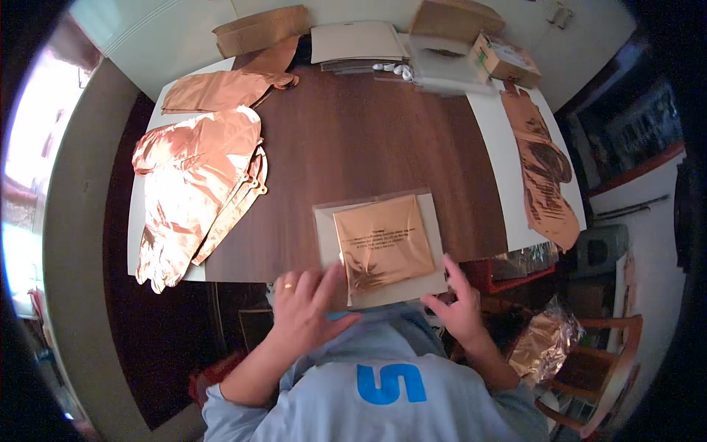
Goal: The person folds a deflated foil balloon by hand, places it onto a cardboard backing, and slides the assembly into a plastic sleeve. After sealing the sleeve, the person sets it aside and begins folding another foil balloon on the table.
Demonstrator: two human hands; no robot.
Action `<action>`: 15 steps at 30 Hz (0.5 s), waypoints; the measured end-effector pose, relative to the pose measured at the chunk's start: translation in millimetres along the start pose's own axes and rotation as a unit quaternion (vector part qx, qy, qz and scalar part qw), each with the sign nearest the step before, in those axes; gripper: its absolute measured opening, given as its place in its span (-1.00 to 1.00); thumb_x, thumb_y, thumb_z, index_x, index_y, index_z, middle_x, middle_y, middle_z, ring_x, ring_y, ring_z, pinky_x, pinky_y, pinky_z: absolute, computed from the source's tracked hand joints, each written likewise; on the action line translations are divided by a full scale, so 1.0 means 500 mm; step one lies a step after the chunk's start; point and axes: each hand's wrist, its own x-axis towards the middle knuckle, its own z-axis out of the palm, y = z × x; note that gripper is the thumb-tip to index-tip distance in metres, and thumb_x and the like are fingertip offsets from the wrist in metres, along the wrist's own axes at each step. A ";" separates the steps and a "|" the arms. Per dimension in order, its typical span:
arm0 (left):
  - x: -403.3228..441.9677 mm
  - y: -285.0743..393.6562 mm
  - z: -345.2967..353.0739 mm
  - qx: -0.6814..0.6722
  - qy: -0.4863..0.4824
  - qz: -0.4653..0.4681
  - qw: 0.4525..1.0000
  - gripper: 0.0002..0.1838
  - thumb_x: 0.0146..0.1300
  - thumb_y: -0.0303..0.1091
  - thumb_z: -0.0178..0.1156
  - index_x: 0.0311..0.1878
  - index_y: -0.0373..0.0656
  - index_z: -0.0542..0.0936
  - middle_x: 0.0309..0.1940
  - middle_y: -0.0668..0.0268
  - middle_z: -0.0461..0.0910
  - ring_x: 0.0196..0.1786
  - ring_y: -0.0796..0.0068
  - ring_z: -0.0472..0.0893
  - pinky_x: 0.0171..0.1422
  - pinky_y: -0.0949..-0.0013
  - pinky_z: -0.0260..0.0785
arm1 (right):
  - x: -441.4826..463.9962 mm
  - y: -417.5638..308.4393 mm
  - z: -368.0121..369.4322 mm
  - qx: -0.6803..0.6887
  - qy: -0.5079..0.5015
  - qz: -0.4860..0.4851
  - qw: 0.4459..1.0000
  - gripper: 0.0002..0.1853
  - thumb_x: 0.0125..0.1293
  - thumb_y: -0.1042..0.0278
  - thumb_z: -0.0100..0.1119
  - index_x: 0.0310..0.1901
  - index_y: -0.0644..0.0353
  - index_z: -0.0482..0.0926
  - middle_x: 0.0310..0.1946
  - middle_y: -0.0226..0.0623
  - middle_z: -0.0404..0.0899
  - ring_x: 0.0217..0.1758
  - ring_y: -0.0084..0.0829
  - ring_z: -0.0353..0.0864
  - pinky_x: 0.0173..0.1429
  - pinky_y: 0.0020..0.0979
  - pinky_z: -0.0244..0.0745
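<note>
A clear plastic packet [321, 234] lies at the table's front edge in front of me, with pale card inside. Folded copper-coloured foil [390, 254] with several lines of black print shows on top of the card. My left hand [303, 308], wearing a ring, has its fingers spread, fingertips at the packet's lower left edge. Near the packet's lower right corner is my right hand [458, 306], thumb and forefinger apart. Whether either hand presses on the packet I cannot tell.
Flat foil sheets [195, 173], like uninflated balloons, pile up at the table's left. Another foil piece [541, 158] lies along the right edge. Pale cards [357, 43], white small items [398, 71] and a cardboard box [508, 60] are at the back. A wooden chair [604, 361] stands right.
</note>
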 end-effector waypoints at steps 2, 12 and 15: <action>0.039 -0.009 0.016 -0.038 0.017 0.059 0.997 0.04 -0.02 0.25 0.40 0.44 -0.18 0.31 0.35 -0.11 0.31 0.43 -0.16 0.25 0.42 -0.17 0.12 | -0.002 0.014 0.011 0.054 0.087 -0.023 0.995 -0.13 0.09 0.47 0.51 0.41 0.25 0.23 -0.05 -0.22 0.63 -0.08 -0.38 0.67 -0.05 -0.33 0.60; 0.241 0.025 0.100 -0.034 0.058 -0.002 0.998 0.00 0.26 0.36 0.07 0.47 -0.35 0.20 0.44 -0.20 0.20 0.50 -0.28 0.16 0.52 -0.29 -0.05 | -0.048 0.045 0.117 0.540 -0.133 0.158 0.816 -0.57 0.45 0.51 0.06 0.31 0.26 0.30 0.14 -0.15 0.53 0.13 -0.28 0.60 0.23 -0.21 0.52; 0.265 0.052 0.099 0.087 0.004 -0.032 0.996 0.00 0.25 0.43 0.00 0.50 -0.23 0.21 0.46 -0.19 0.17 0.51 -0.29 0.14 0.48 -0.38 -0.04 | -0.031 0.023 0.140 0.596 -0.118 0.197 0.769 -0.69 0.55 0.38 -0.05 0.22 0.32 0.43 0.08 -0.10 0.59 0.09 -0.26 0.64 0.24 -0.19 0.52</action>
